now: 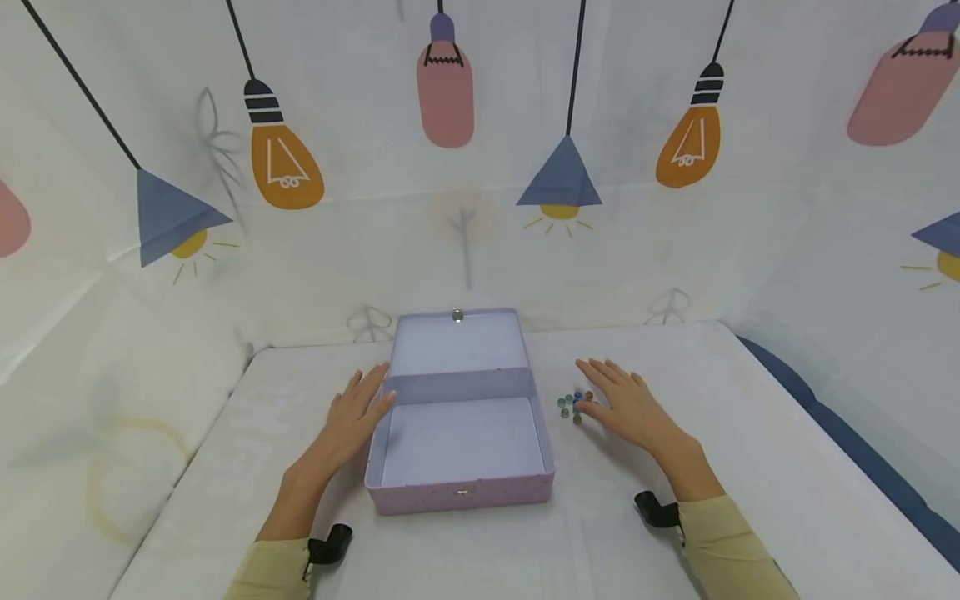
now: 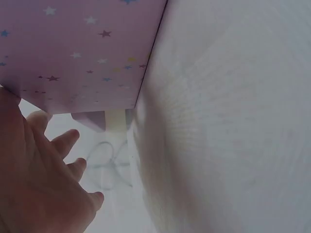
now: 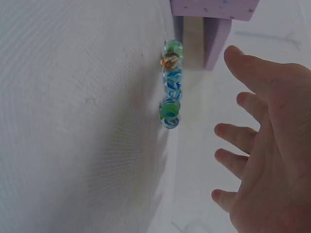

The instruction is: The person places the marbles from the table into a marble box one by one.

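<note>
A lilac box [image 1: 462, 493] with a star pattern stands on the table, its hinged lid [image 1: 459, 342] raised at the back and nothing inside. My left hand [image 1: 348, 425] is at the box's left side, fingers spread and fairly straight; whether the thumb touches the rim I cannot tell. Several glass marbles [image 1: 565, 412] in green, blue and brown lie in a cluster right of the box. Over them hovers my right hand [image 1: 630, 408], fingers extended and apart from the marbles [image 3: 171, 85] in the right wrist view. It holds nothing.
A white cloth covers the table [image 1: 600, 533]. Behind it hangs a pale curtain [image 1: 337, 275] printed with lamps and bulbs. A dark blue padded edge [image 1: 847, 450] runs along the right side. Black wrist mounts [image 1: 330, 544] sit at both sleeves.
</note>
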`<control>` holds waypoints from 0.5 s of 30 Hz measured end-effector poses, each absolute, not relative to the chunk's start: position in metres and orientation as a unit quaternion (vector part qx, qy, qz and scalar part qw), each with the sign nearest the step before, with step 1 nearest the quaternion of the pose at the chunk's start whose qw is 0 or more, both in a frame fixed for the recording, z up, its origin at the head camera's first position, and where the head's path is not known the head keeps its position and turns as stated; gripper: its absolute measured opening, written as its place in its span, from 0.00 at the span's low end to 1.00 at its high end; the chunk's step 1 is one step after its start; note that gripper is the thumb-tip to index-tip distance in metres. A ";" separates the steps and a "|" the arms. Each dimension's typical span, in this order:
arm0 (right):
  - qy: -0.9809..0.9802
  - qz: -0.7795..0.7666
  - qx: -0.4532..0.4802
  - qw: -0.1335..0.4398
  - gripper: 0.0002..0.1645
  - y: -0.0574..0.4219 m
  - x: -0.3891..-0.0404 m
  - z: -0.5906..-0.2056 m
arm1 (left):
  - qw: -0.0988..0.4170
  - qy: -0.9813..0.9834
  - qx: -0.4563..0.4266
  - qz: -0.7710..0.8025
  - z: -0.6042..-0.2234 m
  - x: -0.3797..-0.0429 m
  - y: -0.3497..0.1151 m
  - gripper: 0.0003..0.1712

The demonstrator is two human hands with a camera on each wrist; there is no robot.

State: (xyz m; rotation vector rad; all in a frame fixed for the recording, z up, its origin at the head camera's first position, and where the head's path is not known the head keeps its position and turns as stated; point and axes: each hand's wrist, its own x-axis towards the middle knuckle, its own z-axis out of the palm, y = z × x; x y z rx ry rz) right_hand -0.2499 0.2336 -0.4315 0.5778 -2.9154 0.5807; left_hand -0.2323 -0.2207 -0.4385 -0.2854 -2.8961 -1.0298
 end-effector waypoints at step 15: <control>-0.957 0.192 0.212 0.050 0.43 0.230 -0.249 -0.431 | -0.024 -0.909 -0.109 -0.401 -0.434 -0.228 -0.215 0.40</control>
